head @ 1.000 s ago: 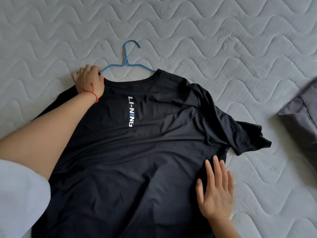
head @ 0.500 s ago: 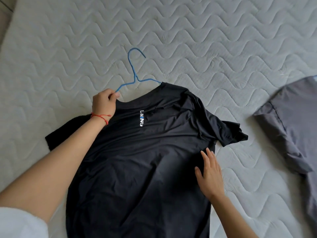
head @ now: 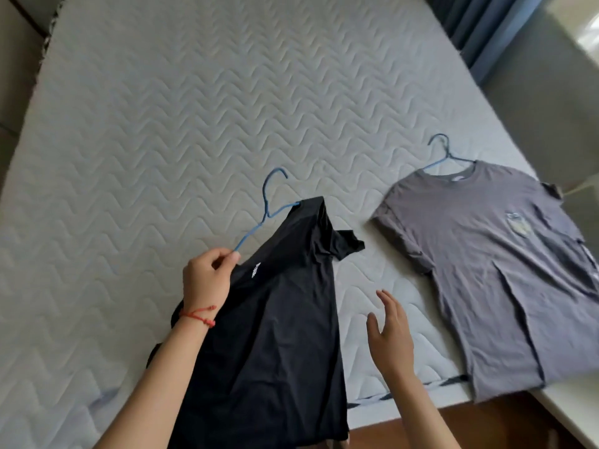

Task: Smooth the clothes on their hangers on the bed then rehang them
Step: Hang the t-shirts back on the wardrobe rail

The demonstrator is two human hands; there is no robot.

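Note:
A black T-shirt [head: 275, 319] hangs on a blue wire hanger [head: 267, 207], lifted off the quilted mattress [head: 162, 140] and tilted. My left hand [head: 207, 277], with a red string at the wrist, pinches the hanger's left arm together with the shirt's shoulder. My right hand [head: 389, 332] hovers with straight fingers just right of the shirt, touching nothing. A grey T-shirt [head: 486, 260] lies flat on the bed at the right on its own blue hanger [head: 444, 155].
The mattress's near edge [head: 405, 400] runs under my right forearm, with brown wooden floor [head: 486, 426] below it. A dark blue curtain [head: 479, 30] hangs at the top right. The bed's left edge meets a dark floor strip [head: 19, 43].
My left hand has lifted the black shirt by its hanger off the bed. My right hand came off the fabric. The view pulled back, bringing the whole grey shirt into sight.

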